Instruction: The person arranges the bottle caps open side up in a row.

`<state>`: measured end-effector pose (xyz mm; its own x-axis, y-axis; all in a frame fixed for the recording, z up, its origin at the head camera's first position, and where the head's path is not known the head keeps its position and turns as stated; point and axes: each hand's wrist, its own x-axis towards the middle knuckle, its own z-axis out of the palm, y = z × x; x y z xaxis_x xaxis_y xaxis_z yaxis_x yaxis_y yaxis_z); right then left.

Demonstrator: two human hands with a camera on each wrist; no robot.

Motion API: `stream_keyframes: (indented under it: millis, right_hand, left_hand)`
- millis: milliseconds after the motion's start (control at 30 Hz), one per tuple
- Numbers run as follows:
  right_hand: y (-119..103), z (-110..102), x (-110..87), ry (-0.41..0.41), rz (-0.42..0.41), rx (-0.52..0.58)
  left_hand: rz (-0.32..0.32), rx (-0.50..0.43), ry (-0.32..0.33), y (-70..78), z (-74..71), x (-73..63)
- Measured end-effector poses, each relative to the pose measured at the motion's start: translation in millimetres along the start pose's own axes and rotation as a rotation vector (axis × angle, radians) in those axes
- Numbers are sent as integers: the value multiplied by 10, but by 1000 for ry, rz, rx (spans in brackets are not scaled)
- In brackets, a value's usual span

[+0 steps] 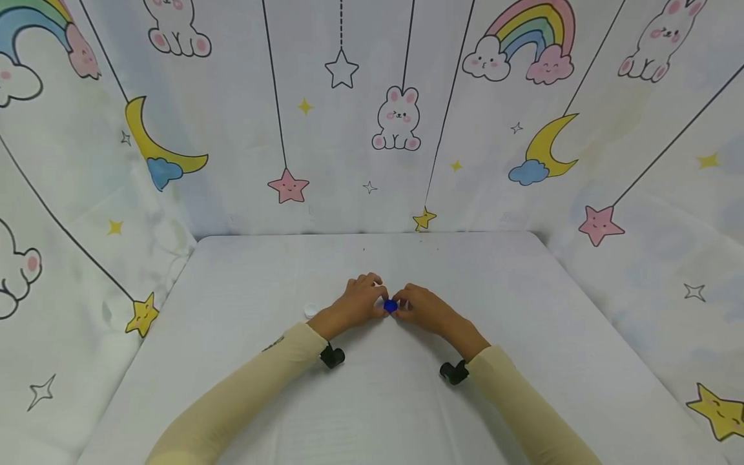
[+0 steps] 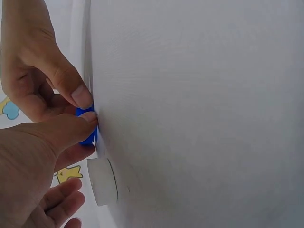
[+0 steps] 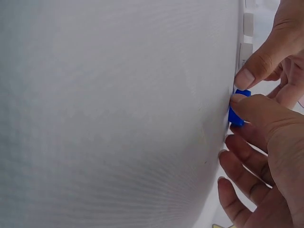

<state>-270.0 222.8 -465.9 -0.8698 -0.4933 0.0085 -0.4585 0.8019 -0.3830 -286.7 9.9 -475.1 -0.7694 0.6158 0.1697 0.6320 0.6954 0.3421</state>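
A small, smooth blue piece (image 1: 391, 306) sits on the white table between both hands; its exact kind cannot be told. My left hand (image 1: 360, 300) pinches one side of it between thumb and forefinger, the other fingers loosely spread. From the opposite side my right hand (image 1: 427, 310) pinches it the same way. In the left wrist view the thumbs cover much of the blue piece (image 2: 87, 137). More of its face shows in the right wrist view, where the blue piece (image 3: 235, 118) touches or nearly touches the tabletop.
Just left of my left wrist lies a round white disc or lid (image 1: 311, 310); the left wrist view shows a short white cylinder (image 2: 102, 182). The white table (image 1: 372, 400) is bordered by cloth walls (image 1: 232, 129) printed with stars, moons and rabbits. Each wrist carries a small black camera (image 1: 332, 356).
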Motion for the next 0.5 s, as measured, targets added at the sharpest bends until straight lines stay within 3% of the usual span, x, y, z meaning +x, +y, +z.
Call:
stream_keyframes:
  millis: [300, 500]
  right_hand:
    - [7, 2, 0, 2, 11, 2]
    - [39, 10, -18, -6, 65, 12]
  left_hand:
    - [-28, -2, -25, 1, -16, -16]
    - [-47, -7, -29, -20, -39, -64]
